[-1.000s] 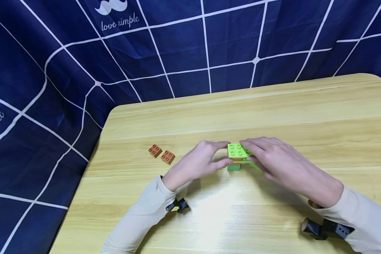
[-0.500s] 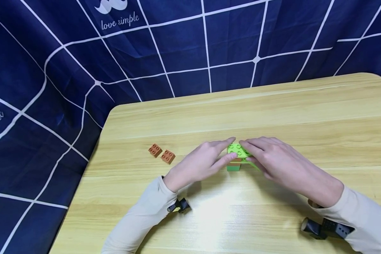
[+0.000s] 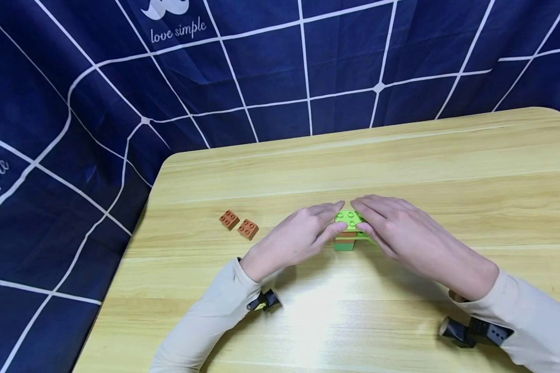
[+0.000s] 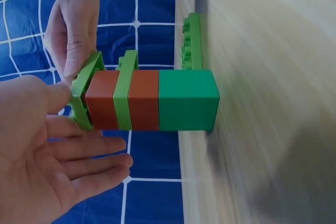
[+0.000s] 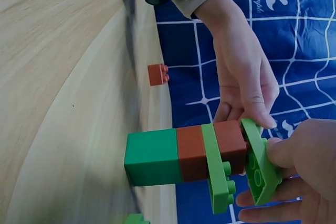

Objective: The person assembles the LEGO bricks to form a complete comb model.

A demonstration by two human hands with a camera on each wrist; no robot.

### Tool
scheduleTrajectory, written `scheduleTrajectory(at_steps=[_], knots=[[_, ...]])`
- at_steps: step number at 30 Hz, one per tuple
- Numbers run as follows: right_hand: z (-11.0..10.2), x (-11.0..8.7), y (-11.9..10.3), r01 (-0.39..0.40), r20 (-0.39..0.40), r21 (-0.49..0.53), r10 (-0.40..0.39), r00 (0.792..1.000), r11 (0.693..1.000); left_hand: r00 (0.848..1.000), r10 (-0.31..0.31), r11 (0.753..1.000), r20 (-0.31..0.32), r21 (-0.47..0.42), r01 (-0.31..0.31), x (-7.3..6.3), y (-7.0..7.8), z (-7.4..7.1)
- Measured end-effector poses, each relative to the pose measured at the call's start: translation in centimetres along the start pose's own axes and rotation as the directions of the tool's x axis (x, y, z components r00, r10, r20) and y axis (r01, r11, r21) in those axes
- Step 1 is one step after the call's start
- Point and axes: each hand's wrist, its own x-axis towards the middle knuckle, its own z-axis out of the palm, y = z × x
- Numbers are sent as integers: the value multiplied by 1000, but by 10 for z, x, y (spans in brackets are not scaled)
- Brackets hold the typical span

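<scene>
A small tower of toy building bricks stands on the table: a green brick (image 4: pixel 189 99) at the bottom, then a reddish-brown brick (image 4: pixel 144 99), a light green plate (image 4: pixel 123 98), a second reddish-brown brick (image 5: pixel 231 140), and a light green top plate (image 3: pixel 348 219). That top plate slants against the brick beneath it in both wrist views. My left hand (image 3: pixel 294 235) holds its left end, thumb on the near side and index finger toward the far side. Opposite, my right hand (image 3: pixel 408 238) grips the right end between thumb and fingers. The remaining left fingers (image 4: pixel 100 177) extend beside the tower.
Two loose reddish-brown bricks, one farther left (image 3: pixel 229 219) and one nearer the hand (image 3: pixel 248 229), lie on the wooden table (image 3: pixel 214 181). Another light green studded piece (image 4: pixel 194 40) lies beyond the tower. A dark blue curtain (image 3: pixel 270 67) hangs behind the table.
My left thumb and index finger have slid rightward from the top plate's left edge, farther over it. My right thumb has come up onto the plate's near right corner.
</scene>
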Motion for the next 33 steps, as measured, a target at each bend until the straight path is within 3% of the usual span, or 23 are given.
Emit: scheduleTrajectory(at_steps=[12, 23, 33], knots=[[4, 0, 1, 22, 5, 6, -22, 1000, 1000, 1000, -6, 999, 7, 48, 6, 0, 3, -1], [3, -1, -2, -52, 62, -35, 54, 997, 998, 1000, -1, 993, -15, 115, 3, 1, 3, 1], [7, -4, -2, -58, 48, -50, 60, 997, 997, 1000, 6, 992, -29, 126, -2, 0, 5, 1]])
